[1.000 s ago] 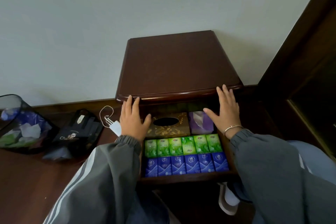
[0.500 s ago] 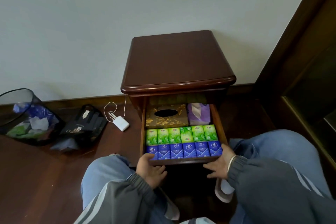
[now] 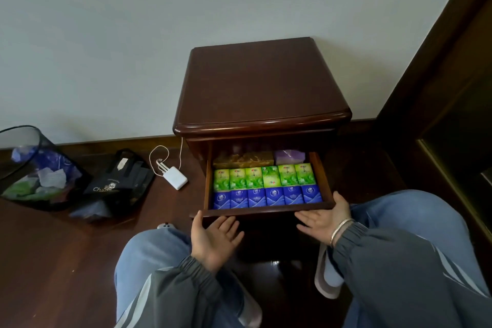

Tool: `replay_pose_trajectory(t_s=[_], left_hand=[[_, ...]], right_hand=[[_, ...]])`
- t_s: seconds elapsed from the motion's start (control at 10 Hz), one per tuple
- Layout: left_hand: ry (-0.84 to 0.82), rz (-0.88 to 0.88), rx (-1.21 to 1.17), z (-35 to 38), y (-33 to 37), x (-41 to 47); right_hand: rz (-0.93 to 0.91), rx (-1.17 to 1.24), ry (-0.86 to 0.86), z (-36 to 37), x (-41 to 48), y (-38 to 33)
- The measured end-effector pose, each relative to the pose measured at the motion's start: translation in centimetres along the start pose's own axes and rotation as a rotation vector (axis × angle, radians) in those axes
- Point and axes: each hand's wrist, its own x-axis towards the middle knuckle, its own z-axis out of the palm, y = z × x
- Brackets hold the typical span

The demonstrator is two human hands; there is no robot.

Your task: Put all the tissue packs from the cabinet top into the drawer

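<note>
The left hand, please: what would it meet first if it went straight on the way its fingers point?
Most likely the drawer's front panel, just beyond the fingertips of the left hand; depth is unclear, so it might instead pass beneath it.

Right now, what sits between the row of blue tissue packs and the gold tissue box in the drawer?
A row of six green tissue packs, as the head view shows.

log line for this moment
cabinet top: no packs | drawer: open, tissue packs inside | left hand: touches drawer front | right hand: touches drawer front
</note>
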Motion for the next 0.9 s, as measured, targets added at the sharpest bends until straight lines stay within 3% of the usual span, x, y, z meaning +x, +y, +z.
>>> replay_pose_trajectory(t_s=[0.5, 0.9], left_hand=[[-0.155, 0.095, -0.011, 4.7, 4.8, 9.4], [-0.15, 0.123, 0.023, 6.5, 5.5, 10.8]], right_hand=[[-0.141, 0.365, -0.177, 5.1, 7.8, -5.2], [-0.164, 0.19, -0.186, 5.6, 10.0, -5.3]])
